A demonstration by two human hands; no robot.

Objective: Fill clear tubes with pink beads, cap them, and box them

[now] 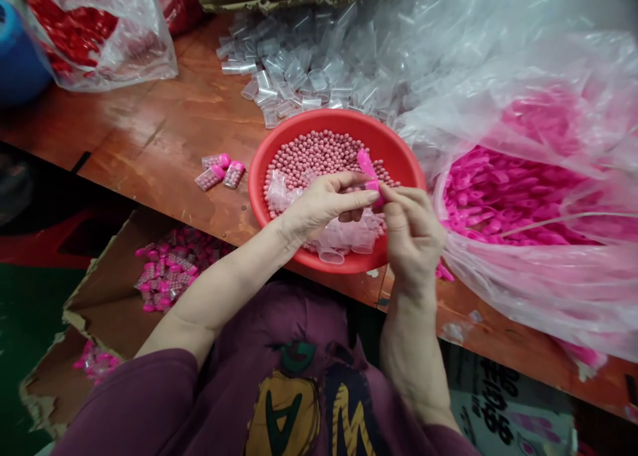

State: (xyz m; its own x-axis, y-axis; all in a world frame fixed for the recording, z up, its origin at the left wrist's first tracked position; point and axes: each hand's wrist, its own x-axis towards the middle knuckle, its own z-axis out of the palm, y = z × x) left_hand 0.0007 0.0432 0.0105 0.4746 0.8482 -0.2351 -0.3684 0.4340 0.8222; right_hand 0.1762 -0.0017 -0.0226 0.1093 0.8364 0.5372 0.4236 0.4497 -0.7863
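Note:
Over a red basin [256,177], my left hand [329,200] pinches a bright pink plastic cap [366,163] between thumb and fingers. My right hand [413,233] closes its thumb and fingertips on the same pink plastic from the other side; whether this is one piece or two is hidden by the fingers. Pale pink beads [319,150] fill the back of the basin. In its front, below my hands, lie several transparent plastic tubes [349,233].
Left of the basin lie three bead-filled tubes with pink caps [214,170]; more fill a cardboard box [104,270] below. Transparent tubes [309,77] are heaped behind. A plastic bag of pink caps [508,197] stands right, a bag of red pieces [74,30] far left.

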